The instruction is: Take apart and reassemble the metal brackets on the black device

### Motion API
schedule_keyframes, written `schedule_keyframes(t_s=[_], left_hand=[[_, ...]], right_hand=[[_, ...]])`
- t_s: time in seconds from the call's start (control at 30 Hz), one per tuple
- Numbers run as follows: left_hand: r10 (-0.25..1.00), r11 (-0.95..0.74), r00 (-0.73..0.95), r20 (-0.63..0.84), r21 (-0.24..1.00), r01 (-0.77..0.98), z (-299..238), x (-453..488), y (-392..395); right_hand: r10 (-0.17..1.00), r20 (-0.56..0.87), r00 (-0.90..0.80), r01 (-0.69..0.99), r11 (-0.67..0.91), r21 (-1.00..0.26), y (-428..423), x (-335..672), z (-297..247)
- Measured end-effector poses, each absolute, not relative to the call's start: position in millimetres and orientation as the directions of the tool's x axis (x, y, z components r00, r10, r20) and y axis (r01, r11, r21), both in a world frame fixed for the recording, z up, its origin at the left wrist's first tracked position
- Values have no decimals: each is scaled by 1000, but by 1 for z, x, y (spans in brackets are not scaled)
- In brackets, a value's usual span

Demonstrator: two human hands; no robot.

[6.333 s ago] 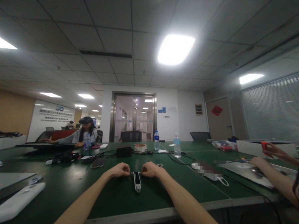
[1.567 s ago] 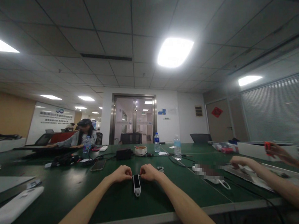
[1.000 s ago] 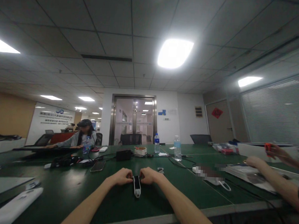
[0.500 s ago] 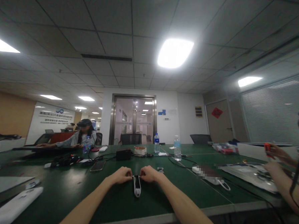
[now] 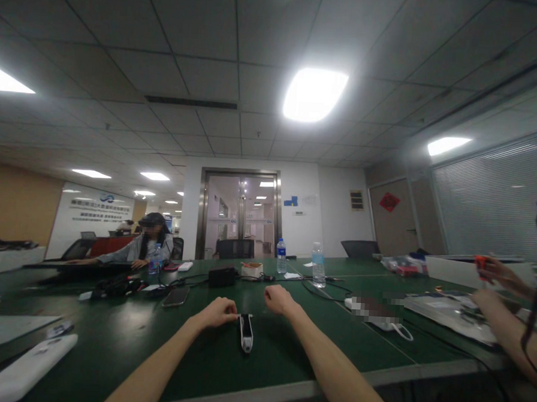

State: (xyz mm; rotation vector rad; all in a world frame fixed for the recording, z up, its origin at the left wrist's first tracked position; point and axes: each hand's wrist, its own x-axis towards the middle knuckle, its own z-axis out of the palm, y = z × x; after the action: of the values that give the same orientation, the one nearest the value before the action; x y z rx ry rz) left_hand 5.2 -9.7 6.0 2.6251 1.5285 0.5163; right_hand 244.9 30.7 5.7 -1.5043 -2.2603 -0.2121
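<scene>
A narrow white-and-black device (image 5: 246,335) lies lengthwise on the green table in front of me, dark along its top with a white rounded near end. My left hand (image 5: 219,312) is closed at its far left corner, thumb and fingertips pinched on a small part there. Just right of the device and farther back, my right hand (image 5: 278,300) is apart from it. Its fingers are curled together low over the table, and whatever may be inside them is hidden.
Two water bottles (image 5: 318,266) (image 5: 282,257), a black box (image 5: 222,276) and cables stand behind my hands. A phone (image 5: 176,297) lies left, a white power bank (image 5: 374,317) right. Another person's hand (image 5: 494,271) holds something orange at far right; another person (image 5: 151,243) sits far left.
My right hand has let go of the device's far right side and shifted right and slightly away. A small crumpled item there is now out of sight. My left hand stays in place.
</scene>
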Motion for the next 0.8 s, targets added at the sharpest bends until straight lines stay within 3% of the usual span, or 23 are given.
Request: schedule_keyframes(t_s=[0.43,0.8], left_hand=[[858,-504,463,224,190,842,5,3,-7],[878,-472,428,215,235,850,8,5,-12]], right_hand=[[903,359,-238,961,272,-49,49,274,3],[937,230,-262,958,282,-58,51,275,1]])
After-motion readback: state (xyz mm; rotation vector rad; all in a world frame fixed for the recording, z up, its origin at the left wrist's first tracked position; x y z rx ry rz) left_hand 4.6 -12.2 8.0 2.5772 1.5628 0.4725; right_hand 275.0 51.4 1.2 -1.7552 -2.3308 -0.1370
